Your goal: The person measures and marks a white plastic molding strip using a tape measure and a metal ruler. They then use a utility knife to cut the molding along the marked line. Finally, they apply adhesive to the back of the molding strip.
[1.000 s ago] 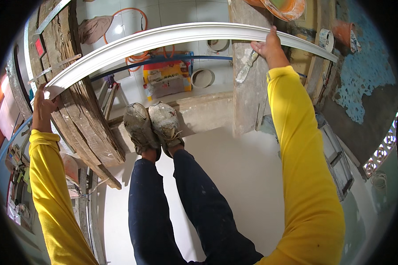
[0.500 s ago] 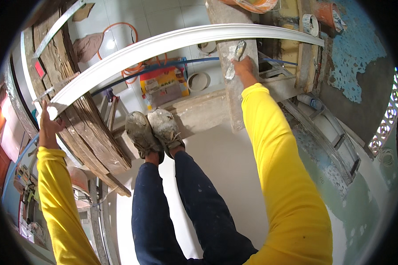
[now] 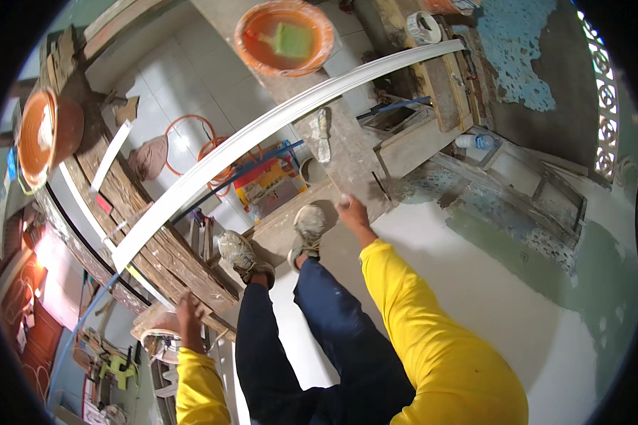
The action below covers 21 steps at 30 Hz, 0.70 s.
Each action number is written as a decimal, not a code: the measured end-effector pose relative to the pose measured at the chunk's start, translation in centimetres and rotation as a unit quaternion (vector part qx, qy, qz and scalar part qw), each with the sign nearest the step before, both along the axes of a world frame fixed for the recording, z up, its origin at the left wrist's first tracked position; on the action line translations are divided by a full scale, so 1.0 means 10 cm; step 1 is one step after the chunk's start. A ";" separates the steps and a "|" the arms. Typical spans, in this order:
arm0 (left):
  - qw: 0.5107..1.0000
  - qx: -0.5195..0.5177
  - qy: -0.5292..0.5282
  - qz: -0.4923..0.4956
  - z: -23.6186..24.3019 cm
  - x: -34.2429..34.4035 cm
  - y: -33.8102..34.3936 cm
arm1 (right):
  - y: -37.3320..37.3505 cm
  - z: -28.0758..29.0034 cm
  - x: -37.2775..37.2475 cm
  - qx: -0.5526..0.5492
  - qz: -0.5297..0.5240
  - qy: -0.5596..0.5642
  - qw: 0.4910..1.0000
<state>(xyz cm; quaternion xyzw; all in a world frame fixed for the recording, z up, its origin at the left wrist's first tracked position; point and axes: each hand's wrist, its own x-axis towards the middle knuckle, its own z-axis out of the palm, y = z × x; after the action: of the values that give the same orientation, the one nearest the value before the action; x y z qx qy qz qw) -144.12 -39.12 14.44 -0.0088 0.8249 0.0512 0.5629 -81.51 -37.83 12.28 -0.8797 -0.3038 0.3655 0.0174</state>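
Note:
A long white moulding strip (image 3: 290, 110) rests across the wooden beams at left, a grey plank (image 3: 354, 145) and the boards at right. On that plank lies a putty-smeared putty knife (image 3: 320, 134), apart from both hands. My right hand (image 3: 353, 212) hovers by the plank's near end with its fingers curled; whether anything small is inside is hidden. My left hand (image 3: 189, 319), smeared by motion, is beside a putty-stained bucket (image 3: 164, 340) at lower left and away from the moulding. Its fingers are not clear.
An orange basin (image 3: 244, 35) with liquid and a green block stands on the plank's far part. An orange bucket (image 3: 69, 127) sits on the wooden beams (image 3: 170, 244). Below lie an orange hose (image 3: 169, 134) and a colourful sack (image 3: 269, 185). Tape (image 3: 424, 28) stands far right.
My left hand has let go of the moulding's end and moved back toward me. My right hand has released the putty knife onto the plank and drawn nearer. My feet have moved apart.

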 end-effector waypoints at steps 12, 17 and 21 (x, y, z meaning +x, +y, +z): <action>0.898 0.158 -0.287 -0.294 1.84 1.85 0.04 | -1.02 1.59 -0.04 -0.266 0.254 0.315 0.875; 0.955 -0.011 -0.247 -0.162 2.54 3.36 1.06 | -0.89 2.59 0.90 -0.174 0.169 0.500 0.831; 0.876 0.158 -0.319 -0.326 3.48 4.69 1.61 | -1.23 3.44 1.38 -0.058 0.155 0.479 0.862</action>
<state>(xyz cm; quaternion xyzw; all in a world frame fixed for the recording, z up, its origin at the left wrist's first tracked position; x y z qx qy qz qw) -97.23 -23.06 49.20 0.3336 0.5377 -0.0107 0.7742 -67.71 -50.17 46.64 -0.5369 -0.3688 0.7569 0.0533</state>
